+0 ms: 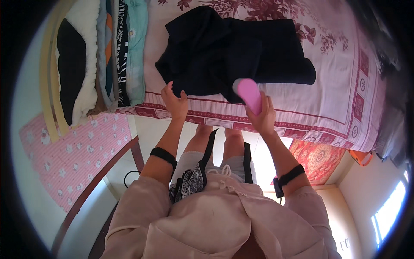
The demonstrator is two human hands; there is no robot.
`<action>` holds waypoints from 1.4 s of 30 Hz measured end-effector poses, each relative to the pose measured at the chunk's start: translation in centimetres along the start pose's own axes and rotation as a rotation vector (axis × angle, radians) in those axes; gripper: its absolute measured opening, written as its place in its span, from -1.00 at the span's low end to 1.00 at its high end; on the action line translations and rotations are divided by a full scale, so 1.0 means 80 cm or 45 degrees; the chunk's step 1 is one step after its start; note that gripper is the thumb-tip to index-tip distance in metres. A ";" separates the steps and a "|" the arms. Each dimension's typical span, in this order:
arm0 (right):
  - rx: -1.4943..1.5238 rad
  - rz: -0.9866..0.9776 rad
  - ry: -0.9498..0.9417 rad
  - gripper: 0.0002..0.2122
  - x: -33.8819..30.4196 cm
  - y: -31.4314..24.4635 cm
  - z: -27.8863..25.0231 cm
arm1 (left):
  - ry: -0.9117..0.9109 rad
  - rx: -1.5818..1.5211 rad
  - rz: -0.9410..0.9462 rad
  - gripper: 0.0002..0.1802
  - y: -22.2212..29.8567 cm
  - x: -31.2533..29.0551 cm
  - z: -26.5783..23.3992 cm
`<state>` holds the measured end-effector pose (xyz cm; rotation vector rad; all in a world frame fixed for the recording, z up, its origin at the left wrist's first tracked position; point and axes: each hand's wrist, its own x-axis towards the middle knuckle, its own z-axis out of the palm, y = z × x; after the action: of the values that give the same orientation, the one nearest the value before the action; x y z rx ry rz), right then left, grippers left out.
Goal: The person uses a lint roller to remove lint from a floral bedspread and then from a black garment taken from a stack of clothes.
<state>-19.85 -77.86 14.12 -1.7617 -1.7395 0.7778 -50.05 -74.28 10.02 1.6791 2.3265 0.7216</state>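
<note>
A black garment (207, 52) lies partly folded and rumpled on the bed, its left part bunched and its right part flatter. My right hand (263, 114) grips a pink handheld tool with a rounded body and a greyish end, like a fabric shaver (249, 95). The tool's far end is over the garment's near edge; whether it touches the cloth I cannot tell. At the garment's lower left corner is my left hand (174, 101), fingers apart and holding nothing, the fingertips close to or touching the cloth.
A pink and white floral bedspread (319, 99) with a dark red border lies under the garment. Folded textiles (136, 52) stand in a row at the left, beside a fleecy white and black piece (77, 64). A patterned red mat (317, 162) is on the floor at right.
</note>
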 end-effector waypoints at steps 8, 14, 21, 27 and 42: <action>0.144 -0.173 -0.210 -0.40 0.008 -0.071 0.054 | -0.619 -0.440 -0.672 -0.49 -0.032 0.031 0.005; 0.243 -0.048 -0.132 -0.41 0.033 -0.095 0.108 | -0.767 -0.805 -0.794 -0.36 -0.042 0.043 -0.015; 0.186 -0.037 -0.049 -0.44 0.027 -0.095 0.093 | -0.774 -0.775 -0.727 -0.31 -0.054 0.060 -0.015; 0.101 0.147 0.015 -0.37 0.036 -0.110 0.093 | -0.710 -0.770 -0.696 -0.53 -0.041 0.062 -0.037; 0.256 0.332 0.099 -0.34 -0.020 -0.084 0.019 | -0.270 -0.610 -0.380 -0.66 -0.032 0.289 0.057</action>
<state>-25.61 -79.35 17.99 -1.8731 -1.3472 0.9434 -58.27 -52.17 7.88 1.1158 1.9906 0.8964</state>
